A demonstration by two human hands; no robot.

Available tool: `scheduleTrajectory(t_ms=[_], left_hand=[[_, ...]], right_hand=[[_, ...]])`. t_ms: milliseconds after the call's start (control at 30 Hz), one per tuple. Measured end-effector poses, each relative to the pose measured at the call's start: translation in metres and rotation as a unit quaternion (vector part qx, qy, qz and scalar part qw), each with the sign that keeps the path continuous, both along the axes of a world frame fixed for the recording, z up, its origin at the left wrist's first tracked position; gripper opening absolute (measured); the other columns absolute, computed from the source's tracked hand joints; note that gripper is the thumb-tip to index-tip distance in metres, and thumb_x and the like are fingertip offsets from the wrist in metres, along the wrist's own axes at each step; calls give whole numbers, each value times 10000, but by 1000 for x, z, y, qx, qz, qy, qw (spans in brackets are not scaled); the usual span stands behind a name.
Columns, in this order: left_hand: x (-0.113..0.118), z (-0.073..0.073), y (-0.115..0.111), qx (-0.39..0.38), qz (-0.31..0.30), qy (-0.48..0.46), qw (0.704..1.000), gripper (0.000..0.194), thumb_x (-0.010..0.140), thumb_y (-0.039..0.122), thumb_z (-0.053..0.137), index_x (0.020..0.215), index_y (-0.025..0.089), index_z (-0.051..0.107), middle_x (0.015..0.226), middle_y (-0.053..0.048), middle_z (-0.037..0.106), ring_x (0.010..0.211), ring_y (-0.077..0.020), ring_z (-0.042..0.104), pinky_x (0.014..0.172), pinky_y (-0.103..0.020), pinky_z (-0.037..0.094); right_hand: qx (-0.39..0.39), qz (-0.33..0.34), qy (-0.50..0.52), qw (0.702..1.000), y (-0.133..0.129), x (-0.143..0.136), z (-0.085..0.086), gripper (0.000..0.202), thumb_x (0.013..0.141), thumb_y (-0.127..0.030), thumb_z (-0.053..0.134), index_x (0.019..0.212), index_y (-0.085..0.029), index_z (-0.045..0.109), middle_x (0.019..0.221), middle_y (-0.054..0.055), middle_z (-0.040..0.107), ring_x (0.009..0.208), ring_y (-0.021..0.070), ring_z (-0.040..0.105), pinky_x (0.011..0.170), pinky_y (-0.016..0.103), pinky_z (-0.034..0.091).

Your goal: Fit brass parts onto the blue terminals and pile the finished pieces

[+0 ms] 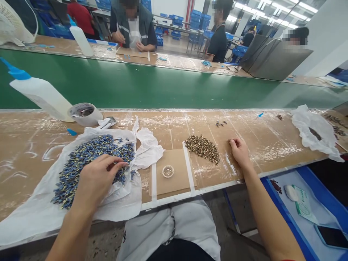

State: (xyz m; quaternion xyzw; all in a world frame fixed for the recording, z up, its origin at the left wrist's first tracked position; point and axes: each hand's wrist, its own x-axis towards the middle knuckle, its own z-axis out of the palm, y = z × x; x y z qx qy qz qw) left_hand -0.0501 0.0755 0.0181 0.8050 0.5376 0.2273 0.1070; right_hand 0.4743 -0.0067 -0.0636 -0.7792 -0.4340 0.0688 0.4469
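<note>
The person's hands are well apart. The left hand (98, 172) reaches over the blue pieces (89, 156), its thumb and forefinger nearly together at the pile's right side; whether a piece is pinched there cannot be told. The right hand (240, 152) rests on the counter (185, 121) to the right of the gold pieces (202, 148), fingertips drawn together beside a small dark speck, and whether they grip it is unclear.

The blue pieces lie heaped on a crumpled white sheet (119, 208); the gold ones lie in a loose pile directly on the counter. Between the piles, a small clear cup (168, 177) stands on a piece of cardboard (176, 159).

Each piece looks very light, small and probably stiff, so a fingertip pinch around its middle should suit better than a full grasp. The gold ones have a shine and may slip or roll. The sheet seems thin and soft, likely to drag and spill pieces if snagged. The cup looks light and easily tipped, best held by its sides.
</note>
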Motion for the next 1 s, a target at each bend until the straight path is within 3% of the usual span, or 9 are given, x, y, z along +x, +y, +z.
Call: scheduleTrajectory(t_ms=[267,400,467,667,867,1000], left_hand=[[-12,5,2,-38,36,-43,998,363,952,409,451,1024,190,731,864,-36,621,802,-199,597,786,-318,455],[-23,5,-9,-81,25,-89,992,399,969,344,421,1201,163,690,885,-37,573,781,-166,565,746,-284,459],[-25,7,-18,-104,29,-148,983,375,965,345,466,1200,166,698,870,-28,572,741,-146,548,698,-265,454],[-19,12,-40,-233,42,-332,913,274,865,379,688,1035,176,755,823,-32,684,722,-141,609,676,-252,503],[-6,7,-50,-302,25,-411,860,238,791,326,791,956,162,745,719,-20,704,647,-117,645,649,-214,524],[7,4,-54,-349,-6,-466,813,223,763,284,820,893,149,700,786,-39,732,680,-133,682,665,-227,558]], right_hand=[[11,-28,1,1000,-19,-10,-4,394,840,-522,531,902,-162,678,862,125,714,781,232,648,761,398,505],[9,-38,12,999,-21,-4,-11,320,828,-479,586,891,-185,694,864,181,721,726,237,653,705,415,494],[10,-44,9,999,-23,-1,-13,270,836,-441,602,872,-192,701,882,218,725,728,240,661,700,421,488],[4,-59,-25,998,-24,0,-12,173,827,-323,602,839,-184,704,891,207,739,731,226,677,712,382,501],[11,-71,-43,997,-22,-6,-9,192,799,-301,576,856,-167,701,816,125,729,682,207,659,672,330,500],[15,-65,-40,997,-23,-10,-5,191,807,-304,574,848,-166,701,789,123,716,663,197,643,652,321,493]])
